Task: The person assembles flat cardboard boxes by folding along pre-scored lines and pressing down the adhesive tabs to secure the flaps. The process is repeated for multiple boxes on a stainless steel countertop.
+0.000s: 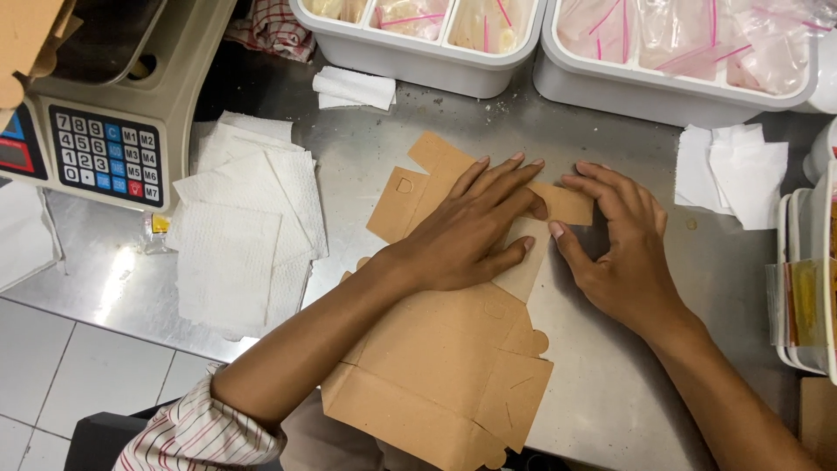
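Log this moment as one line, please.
left hand: flat on box blank | right hand: pressing flap | counter

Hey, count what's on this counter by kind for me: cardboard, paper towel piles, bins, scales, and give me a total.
Flat brown cardboard box blank, under left hand and right hand: 1
Paper towel piles, one big, one small folded, one right: 3
White bins of bagged food, one and another: 2
Scale: 1
Total: 7
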